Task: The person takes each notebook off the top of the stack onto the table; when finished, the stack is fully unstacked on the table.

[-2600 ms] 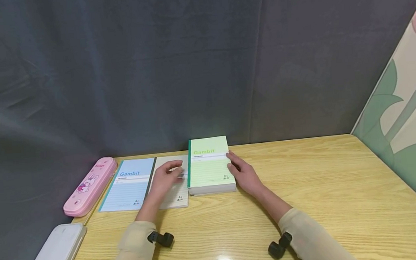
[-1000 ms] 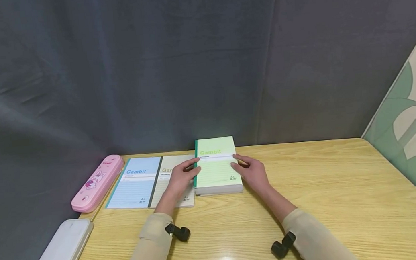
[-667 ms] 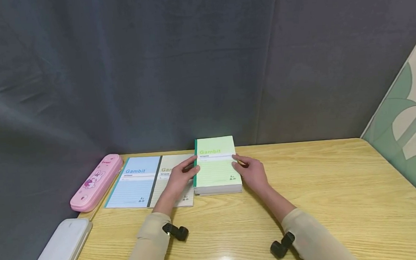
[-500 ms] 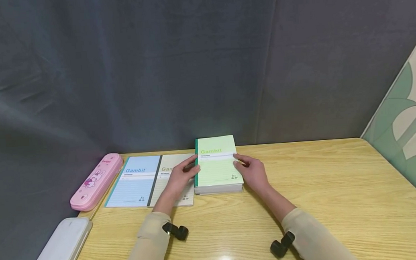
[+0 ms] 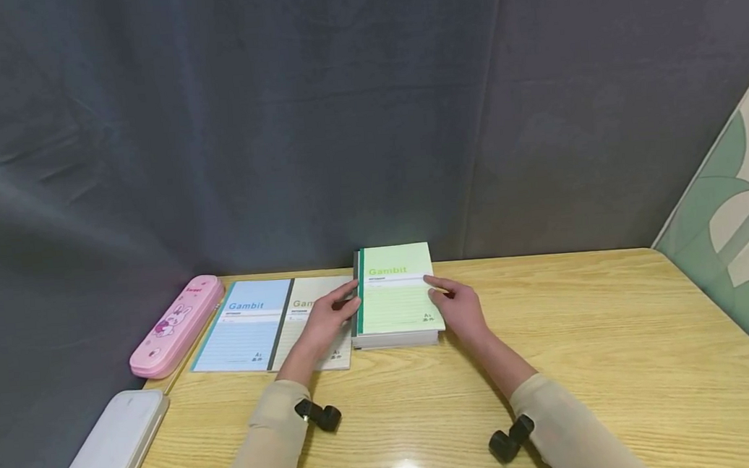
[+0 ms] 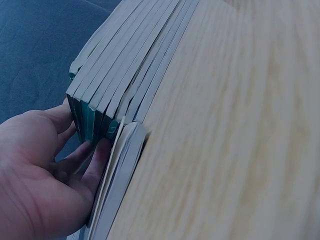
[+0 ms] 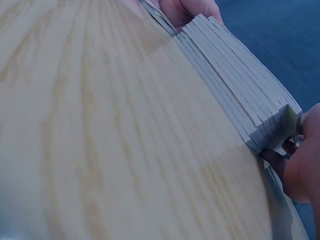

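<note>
A thick stack of notebooks (image 5: 395,340) stands near the table's back edge. Its top one, a green "Gambit" notebook (image 5: 397,298), juts out to the right, baring a dark spine below on the left. My right hand (image 5: 461,311) pinches that notebook's right edge; in the right wrist view its fingers are partly hidden behind the pages. With its fingertips, my left hand (image 5: 324,324) touches the spine side of the stack, and the left wrist view shows green and dark spines (image 6: 89,120) against them. Under the left hand lies a beige notebook (image 5: 285,349), beside a blue notebook (image 5: 245,337).
A pink pencil case (image 5: 175,328) with a rabbit print lies at the table's left edge. Nearer stands a white, flat, long object (image 5: 106,452). A dark curtain (image 5: 340,120) hangs right behind the wooden table (image 5: 591,349).
The left hand has come over to the stack's left side. In the last half second the top green notebook has slid right, along with the right hand, off the stack's alignment.
</note>
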`<state>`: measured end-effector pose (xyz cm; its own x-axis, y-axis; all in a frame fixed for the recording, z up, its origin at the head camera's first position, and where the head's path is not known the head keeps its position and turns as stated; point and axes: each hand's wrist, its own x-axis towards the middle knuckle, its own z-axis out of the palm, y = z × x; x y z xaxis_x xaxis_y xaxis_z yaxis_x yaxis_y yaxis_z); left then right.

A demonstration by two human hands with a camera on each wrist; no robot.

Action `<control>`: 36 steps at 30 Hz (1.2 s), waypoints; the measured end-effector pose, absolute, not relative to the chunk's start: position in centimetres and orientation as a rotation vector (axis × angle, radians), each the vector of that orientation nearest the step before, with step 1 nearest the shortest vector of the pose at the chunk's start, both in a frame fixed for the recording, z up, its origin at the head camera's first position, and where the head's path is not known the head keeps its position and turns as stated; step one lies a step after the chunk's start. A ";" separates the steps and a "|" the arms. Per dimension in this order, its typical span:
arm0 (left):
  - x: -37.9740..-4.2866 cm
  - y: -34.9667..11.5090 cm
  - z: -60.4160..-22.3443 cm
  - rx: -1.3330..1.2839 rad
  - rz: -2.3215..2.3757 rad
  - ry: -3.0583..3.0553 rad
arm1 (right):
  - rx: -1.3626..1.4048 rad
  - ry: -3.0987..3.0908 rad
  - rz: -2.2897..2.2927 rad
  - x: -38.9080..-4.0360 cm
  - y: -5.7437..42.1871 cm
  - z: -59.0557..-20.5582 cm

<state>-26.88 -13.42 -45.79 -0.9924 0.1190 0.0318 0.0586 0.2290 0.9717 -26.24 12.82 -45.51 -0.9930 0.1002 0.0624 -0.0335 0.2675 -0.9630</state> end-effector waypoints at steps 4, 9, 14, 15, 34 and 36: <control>-26.6 -13.4 -45.4 0.173 1.915 2.420 | -0.116 -2.351 1.928 -26.3 12.8 -45.4; -26.9 -13.2 -45.8 0.158 1.909 2.432 | -0.114 -2.248 2.045 -26.3 13.2 -45.5; -26.9 -13.3 -45.8 0.156 1.878 2.454 | -0.087 -2.240 2.047 -26.3 13.4 -45.2; -26.9 -13.4 -45.8 0.160 1.871 2.458 | -0.084 -2.246 2.043 -26.3 13.4 -45.2; -27.1 -13.5 -45.8 0.219 1.880 2.430 | -0.220 -2.037 2.256 -26.6 14.6 -45.2; -27.0 -13.5 -45.8 0.218 1.883 2.438 | -0.227 -2.011 2.277 -26.6 14.7 -45.2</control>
